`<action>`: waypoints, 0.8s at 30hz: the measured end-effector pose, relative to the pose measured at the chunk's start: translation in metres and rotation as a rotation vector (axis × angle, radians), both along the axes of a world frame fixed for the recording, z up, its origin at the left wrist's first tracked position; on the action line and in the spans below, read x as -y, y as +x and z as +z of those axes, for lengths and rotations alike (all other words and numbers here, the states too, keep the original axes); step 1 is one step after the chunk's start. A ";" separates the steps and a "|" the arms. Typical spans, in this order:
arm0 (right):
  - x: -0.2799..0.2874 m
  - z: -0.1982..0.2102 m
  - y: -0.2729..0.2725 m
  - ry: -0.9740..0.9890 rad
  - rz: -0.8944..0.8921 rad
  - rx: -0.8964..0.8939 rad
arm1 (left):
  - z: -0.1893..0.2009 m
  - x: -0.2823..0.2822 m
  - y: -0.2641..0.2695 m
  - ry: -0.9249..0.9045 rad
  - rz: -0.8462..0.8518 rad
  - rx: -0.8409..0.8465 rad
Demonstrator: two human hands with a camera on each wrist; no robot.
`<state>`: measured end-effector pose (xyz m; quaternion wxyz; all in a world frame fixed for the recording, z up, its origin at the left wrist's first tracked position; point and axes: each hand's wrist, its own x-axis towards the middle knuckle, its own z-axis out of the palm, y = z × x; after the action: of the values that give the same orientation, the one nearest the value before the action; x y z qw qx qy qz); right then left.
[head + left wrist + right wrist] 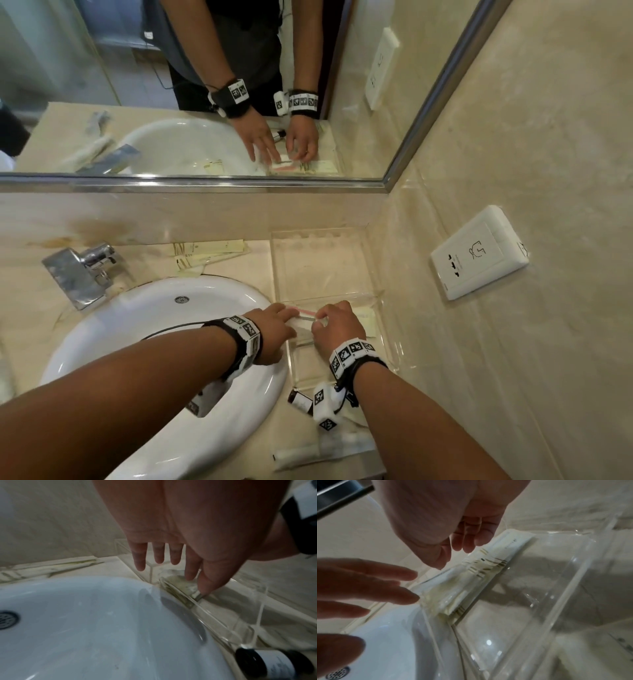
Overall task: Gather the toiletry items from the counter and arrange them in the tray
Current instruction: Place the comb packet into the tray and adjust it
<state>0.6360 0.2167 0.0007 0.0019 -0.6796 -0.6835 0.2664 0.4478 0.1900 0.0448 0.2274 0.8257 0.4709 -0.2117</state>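
A clear acrylic tray (318, 267) with dividers stands right of the sink. Several cream packets (364, 323) and a pink-striped packet (305, 312) lie in its middle compartment. My left hand (274, 325) reaches in with straight fingers. Its thumb tip touches the packets (180, 586) in the left wrist view. My right hand (335, 325) hovers over the same packets (471, 577) with loosely curled fingers (464, 545) that hold nothing. The left hand's fingers (385, 585) touch the end of the packets. A dark bottle (301, 401) with a white label lies on the counter by the tray's near end.
The white sink (164, 342) and chrome faucet (82, 270) fill the left. More cream packets (209, 253) lie on the counter behind the sink. White wrapped items (329, 448) lie near the front edge. A wall socket (479, 253) sits on the right wall, and a mirror hangs above.
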 end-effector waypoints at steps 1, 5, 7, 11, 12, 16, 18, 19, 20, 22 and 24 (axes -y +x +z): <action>-0.002 0.004 -0.004 0.004 0.015 0.013 | 0.004 0.000 -0.007 -0.005 0.029 0.014; -0.007 0.017 -0.021 -0.028 0.061 0.101 | 0.015 0.005 -0.031 -0.064 0.131 0.109; -0.005 0.019 -0.029 -0.073 0.098 0.164 | 0.016 0.012 -0.037 -0.079 0.144 0.139; -0.001 0.015 -0.031 -0.095 0.149 0.223 | 0.015 0.017 -0.033 -0.044 0.153 0.129; 0.001 0.013 -0.031 -0.083 0.156 0.236 | 0.016 0.018 -0.032 -0.039 0.165 0.118; 0.008 0.006 -0.029 -0.026 0.179 0.223 | 0.008 0.019 -0.026 -0.036 0.214 0.084; 0.006 0.002 -0.029 -0.009 0.211 0.221 | 0.003 0.017 -0.023 -0.046 0.252 0.066; 0.004 0.001 -0.029 -0.013 0.223 0.219 | 0.000 0.016 -0.020 -0.058 0.275 0.057; 0.003 -0.001 -0.029 -0.018 0.235 0.218 | -0.002 0.015 -0.017 -0.071 0.300 0.051; 0.002 -0.005 -0.029 -0.027 0.249 0.225 | -0.004 0.014 -0.012 -0.086 0.338 0.047; 0.001 -0.010 -0.026 -0.026 0.264 0.219 | -0.007 0.013 -0.005 -0.082 0.362 0.050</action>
<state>0.6103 0.2157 -0.0091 -0.1164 -0.6090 -0.7594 0.1974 0.4423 0.1766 0.0383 0.3070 0.7223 0.5971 -0.1659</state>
